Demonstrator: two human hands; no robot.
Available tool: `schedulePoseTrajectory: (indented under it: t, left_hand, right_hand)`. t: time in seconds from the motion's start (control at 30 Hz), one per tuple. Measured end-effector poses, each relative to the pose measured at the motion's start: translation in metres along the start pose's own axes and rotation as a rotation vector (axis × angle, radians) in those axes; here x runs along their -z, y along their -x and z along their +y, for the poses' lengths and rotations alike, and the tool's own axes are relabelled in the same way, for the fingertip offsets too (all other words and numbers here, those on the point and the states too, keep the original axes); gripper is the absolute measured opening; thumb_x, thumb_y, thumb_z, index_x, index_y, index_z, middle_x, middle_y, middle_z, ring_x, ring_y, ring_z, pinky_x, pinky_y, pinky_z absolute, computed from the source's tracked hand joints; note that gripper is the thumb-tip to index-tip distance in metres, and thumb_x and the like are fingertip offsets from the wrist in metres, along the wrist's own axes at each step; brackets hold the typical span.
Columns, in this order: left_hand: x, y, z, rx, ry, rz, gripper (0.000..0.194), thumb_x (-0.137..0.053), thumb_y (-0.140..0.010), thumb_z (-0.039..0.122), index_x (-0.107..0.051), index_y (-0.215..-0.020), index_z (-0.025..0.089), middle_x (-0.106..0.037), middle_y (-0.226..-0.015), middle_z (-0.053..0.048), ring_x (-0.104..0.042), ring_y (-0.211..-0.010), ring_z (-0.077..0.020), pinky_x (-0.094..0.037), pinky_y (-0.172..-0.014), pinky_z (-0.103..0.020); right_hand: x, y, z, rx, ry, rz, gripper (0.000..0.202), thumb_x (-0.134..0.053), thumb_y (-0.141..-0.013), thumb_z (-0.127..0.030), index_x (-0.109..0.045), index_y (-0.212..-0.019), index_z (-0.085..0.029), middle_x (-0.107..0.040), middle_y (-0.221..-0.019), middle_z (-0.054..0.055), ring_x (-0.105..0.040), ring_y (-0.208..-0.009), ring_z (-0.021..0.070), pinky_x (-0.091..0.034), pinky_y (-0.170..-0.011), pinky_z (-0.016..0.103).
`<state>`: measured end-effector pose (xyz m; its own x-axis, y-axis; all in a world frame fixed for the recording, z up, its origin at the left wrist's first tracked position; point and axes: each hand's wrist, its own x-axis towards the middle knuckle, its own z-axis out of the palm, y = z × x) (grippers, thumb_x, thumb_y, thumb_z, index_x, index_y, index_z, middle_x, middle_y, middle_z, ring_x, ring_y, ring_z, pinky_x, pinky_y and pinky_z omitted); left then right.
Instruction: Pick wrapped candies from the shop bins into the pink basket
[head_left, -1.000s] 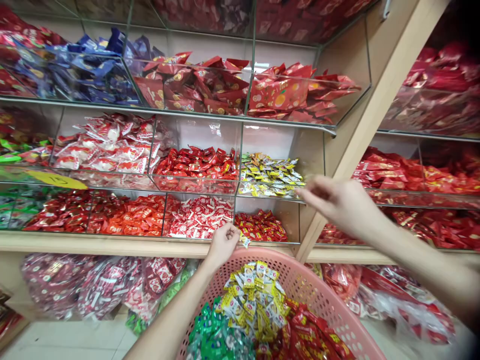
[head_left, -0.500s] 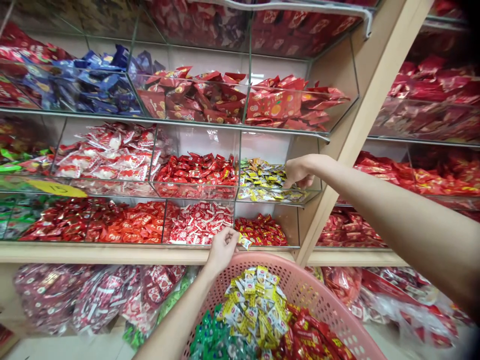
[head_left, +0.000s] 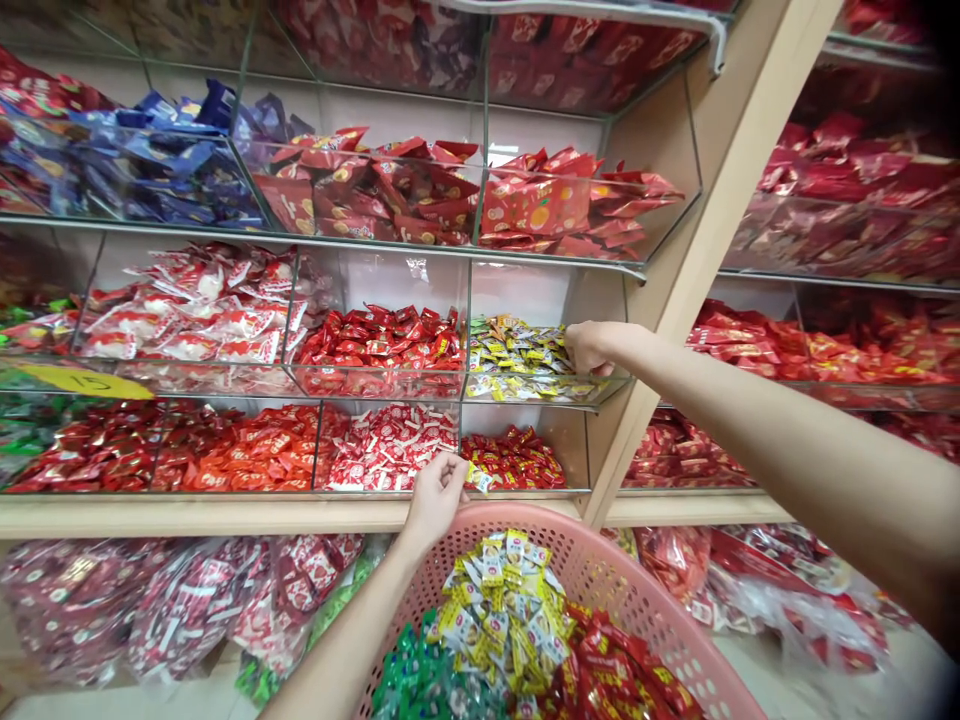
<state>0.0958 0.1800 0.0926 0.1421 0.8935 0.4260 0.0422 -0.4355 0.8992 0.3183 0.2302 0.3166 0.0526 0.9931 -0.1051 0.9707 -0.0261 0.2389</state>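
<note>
My left hand is closed just above the far rim of a pink perforated plastic basket. A yellow-and-white wrapped candy sticks out at its fingertips. Piles of green wrapped candies, yellow wrapped candies and red wrapped candies lie in the basket. My right hand reaches into a clear shelf bin at the right end, its curled fingers among yellow candies. Its fingertips are hidden, so what they grip does not show.
Clear-walled bins around hold red candies, white-and-red packets and blue packets. A wooden upright stands right of my right hand. Bagged candies lie under the bottom wooden ledge. A yellow price tag hangs at left.
The view has shifted slightly, so the shelves sit further left. My right hand's fingers have drawn in more among the yellow candies. My left hand keeps its place by the basket rim.
</note>
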Motion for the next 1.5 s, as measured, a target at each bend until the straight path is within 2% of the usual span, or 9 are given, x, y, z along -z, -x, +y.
schedulePoseTrajectory:
  t: [0.27,0.53,0.7,0.8,0.9,1.0,1.13,1.3,1.5]
  left_hand:
    - [0.001,0.000,-0.001,-0.013,-0.006,-0.004,0.023,-0.053,-0.083,0.038,-0.053,-0.074,0.016,-0.052,-0.057,0.004,-0.053,-0.047,-0.0103,-0.037,-0.047,-0.020]
    - [0.000,-0.002,-0.002,0.014,0.025,0.003,0.024,-0.055,-0.080,0.040,-0.051,-0.074,0.017,-0.052,-0.054,0.005,-0.050,-0.044,-0.0098,-0.036,-0.045,-0.020]
    - [0.000,-0.002,-0.003,0.002,0.021,0.008,0.024,-0.055,-0.080,0.038,-0.052,-0.073,0.016,-0.052,-0.057,0.004,-0.052,-0.046,-0.0100,-0.037,-0.046,-0.020]
    - [0.000,-0.002,-0.004,-0.009,0.016,0.005,0.023,-0.055,-0.081,0.038,-0.052,-0.074,0.016,-0.052,-0.058,0.004,-0.053,-0.046,-0.0101,-0.037,-0.047,-0.021]
    - [-0.001,-0.003,-0.003,-0.014,0.015,0.008,0.023,-0.054,-0.081,0.038,-0.052,-0.074,0.016,-0.052,-0.059,0.004,-0.053,-0.046,-0.0100,-0.038,-0.047,-0.021]
    - [-0.001,-0.002,-0.002,-0.013,0.014,0.011,0.023,-0.055,-0.081,0.038,-0.052,-0.073,0.016,-0.052,-0.059,0.004,-0.053,-0.046,-0.0099,-0.038,-0.047,-0.021]
    - [-0.001,-0.001,0.000,-0.007,0.013,0.003,0.024,-0.054,-0.082,0.038,-0.052,-0.074,0.016,-0.051,-0.058,0.004,-0.053,-0.046,-0.0098,-0.038,-0.047,-0.020]
    - [-0.002,0.000,0.002,-0.001,0.010,0.008,0.023,-0.055,-0.082,0.037,-0.053,-0.074,0.016,-0.051,-0.057,0.005,-0.053,-0.047,-0.0096,-0.038,-0.048,-0.020]
    - [-0.002,-0.001,-0.001,0.000,-0.018,0.012,0.021,-0.054,-0.082,0.036,-0.052,-0.074,0.016,-0.051,-0.055,0.005,-0.054,-0.047,-0.0095,-0.038,-0.048,-0.020]
  right_hand:
    - [0.008,0.007,-0.006,-0.036,0.111,0.019,0.013,-0.069,-0.051,0.000,-0.062,-0.047,-0.011,-0.063,-0.053,0.006,-0.064,-0.066,0.0211,-0.047,-0.059,0.028]
    - [0.022,0.030,-0.002,-0.081,0.127,0.253,0.043,-0.070,-0.051,-0.005,-0.069,-0.094,-0.006,-0.069,-0.083,0.019,-0.067,-0.082,0.0285,-0.051,-0.066,0.029]
    - [0.027,0.043,0.007,-0.048,0.077,0.311,0.040,-0.067,-0.057,-0.005,-0.067,-0.097,-0.008,-0.067,-0.091,0.020,-0.065,-0.088,0.0300,-0.051,-0.070,0.031]
    - [0.031,0.048,0.018,0.010,-0.015,0.421,0.028,-0.063,-0.063,-0.006,-0.067,-0.091,-0.009,-0.066,-0.093,0.017,-0.064,-0.090,0.0277,-0.051,-0.073,0.032]
    - [0.027,0.058,0.024,0.101,-0.414,0.511,0.021,-0.059,-0.070,-0.009,-0.065,-0.090,-0.010,-0.066,-0.080,0.009,-0.064,-0.078,0.0198,-0.052,-0.070,0.029]
    - [0.006,0.077,0.018,0.194,-1.104,0.422,0.023,-0.052,-0.076,-0.008,-0.062,-0.097,-0.010,-0.064,-0.068,0.004,-0.061,-0.060,0.0112,-0.054,-0.061,0.023]
    - [-0.049,0.106,-0.007,0.246,-1.825,0.101,0.019,-0.056,-0.075,-0.008,-0.060,-0.093,-0.013,-0.063,-0.067,0.001,-0.061,-0.057,0.0069,-0.055,-0.058,0.016]
    - [-0.119,0.133,-0.044,0.201,-2.256,-0.263,0.020,-0.065,-0.066,-0.006,-0.055,-0.080,-0.016,-0.060,-0.065,-0.003,-0.063,-0.059,0.0061,-0.054,-0.060,0.013]
    - [-0.166,0.140,-0.065,0.090,-2.421,-0.354,0.018,-0.070,-0.060,-0.004,-0.057,-0.067,-0.013,-0.063,-0.073,-0.002,-0.064,-0.070,0.0067,-0.055,-0.075,0.015]
